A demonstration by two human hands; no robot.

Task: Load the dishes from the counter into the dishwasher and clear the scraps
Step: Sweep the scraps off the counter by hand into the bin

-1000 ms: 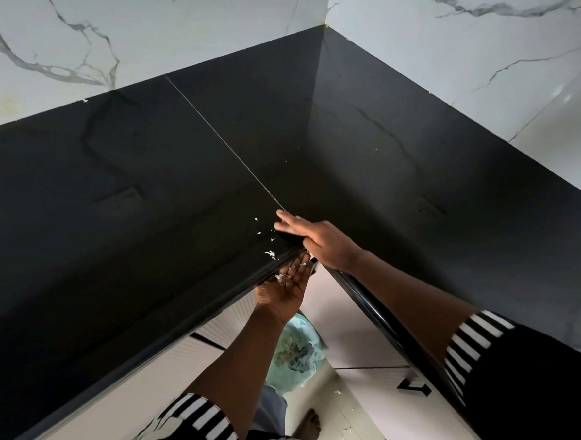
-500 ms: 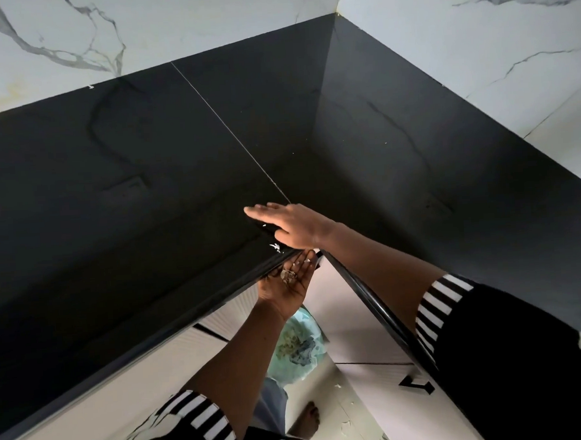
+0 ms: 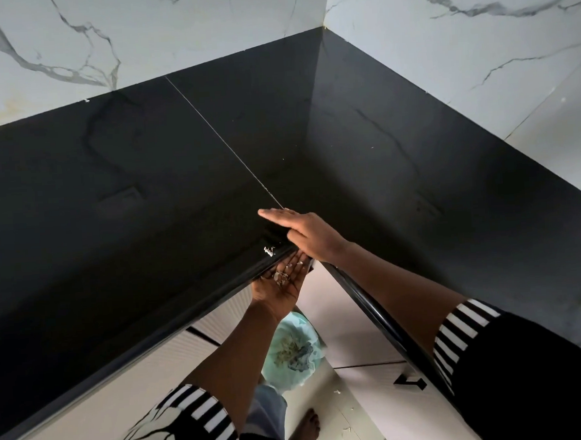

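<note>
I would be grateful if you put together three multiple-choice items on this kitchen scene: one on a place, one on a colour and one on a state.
1. Where is the left hand?
A. Just below the counter edge
B. On top of the counter
C. Inside a cupboard

2. What colour is the counter?
A. White
B. Black
C. Brown

3. How is the right hand?
A. Clenched round a plate
B. Hanging at the person's side
C. Flat, fingers straight

Answers:
1 A: it is cupped palm up under the edge, with scraps in it.
2 B: the top is glossy black.
3 C: its straight fingers lie by the counter's edge.
</note>
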